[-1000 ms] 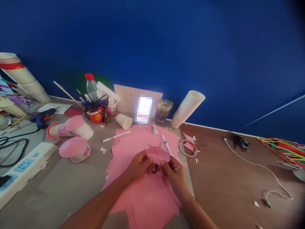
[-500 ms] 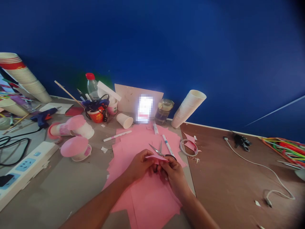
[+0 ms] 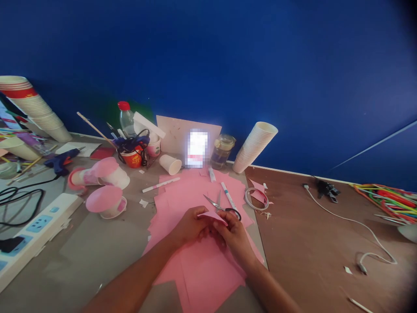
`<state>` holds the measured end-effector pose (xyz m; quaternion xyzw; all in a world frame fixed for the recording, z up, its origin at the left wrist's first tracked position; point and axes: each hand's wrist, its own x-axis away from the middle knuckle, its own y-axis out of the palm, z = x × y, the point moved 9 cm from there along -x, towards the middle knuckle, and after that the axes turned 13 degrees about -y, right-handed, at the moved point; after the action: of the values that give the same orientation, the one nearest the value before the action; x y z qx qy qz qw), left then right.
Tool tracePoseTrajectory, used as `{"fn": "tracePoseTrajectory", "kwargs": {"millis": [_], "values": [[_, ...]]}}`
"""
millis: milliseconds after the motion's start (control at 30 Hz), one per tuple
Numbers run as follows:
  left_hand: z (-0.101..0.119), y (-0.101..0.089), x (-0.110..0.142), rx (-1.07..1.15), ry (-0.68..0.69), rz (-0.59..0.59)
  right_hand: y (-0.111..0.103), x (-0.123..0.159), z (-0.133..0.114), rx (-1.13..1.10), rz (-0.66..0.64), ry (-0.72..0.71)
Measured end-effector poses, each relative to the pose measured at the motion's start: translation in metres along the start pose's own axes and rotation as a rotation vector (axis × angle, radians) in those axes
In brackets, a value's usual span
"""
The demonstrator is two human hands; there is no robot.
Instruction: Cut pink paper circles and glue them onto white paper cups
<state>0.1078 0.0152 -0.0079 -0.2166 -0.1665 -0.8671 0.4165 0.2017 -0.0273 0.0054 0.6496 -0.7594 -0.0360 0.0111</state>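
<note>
A small piece of pink paper [image 3: 213, 215] is pinched between my two hands. My left hand [image 3: 192, 226] closes on its left end, and my right hand [image 3: 233, 230] grips the right end. Just behind the fingers, scissors [image 3: 215, 203] with black handles lie with their blades apart. Pink sheets [image 3: 208, 269] are spread in layers beneath both hands. A white marker [image 3: 228, 195] rests beyond the scissors, and another marker [image 3: 161, 184] lies to the left.
Left are pink-topped paper cups [image 3: 109, 206], a power strip [image 3: 39, 228] and a glue gun [image 3: 61, 161]. At the back stand a blurred bright screen [image 3: 196, 148], a lidded jar [image 3: 223, 150] and stacked cups [image 3: 256, 145]. A tape roll [image 3: 256, 200] and white cable [image 3: 345, 221] lie right.
The pink paper has tilted between my fingers, its right end lower. My right hand has shifted slightly, and more of the scissors' black handle shows. The view has turned a little.
</note>
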Motion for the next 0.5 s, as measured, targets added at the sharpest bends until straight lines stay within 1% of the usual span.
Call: {"fn": "tracePoseTrajectory", "kwargs": {"millis": [100,267,367,500], "values": [[-0.002,0.0,-0.002,-0.015,-0.012,-0.004,0.0,0.0,-0.001,0.069,-0.008,0.01],[-0.003,0.002,-0.002,-0.042,-0.011,-0.025,-0.003,0.0,0.0,0.097,-0.026,0.025],[0.0,0.003,-0.001,-0.038,0.042,-0.049,-0.005,0.0,-0.004,0.162,-0.028,0.017],[0.008,0.005,0.003,0.015,0.128,-0.088,-0.004,0.001,-0.005,0.219,-0.05,0.048]]}}
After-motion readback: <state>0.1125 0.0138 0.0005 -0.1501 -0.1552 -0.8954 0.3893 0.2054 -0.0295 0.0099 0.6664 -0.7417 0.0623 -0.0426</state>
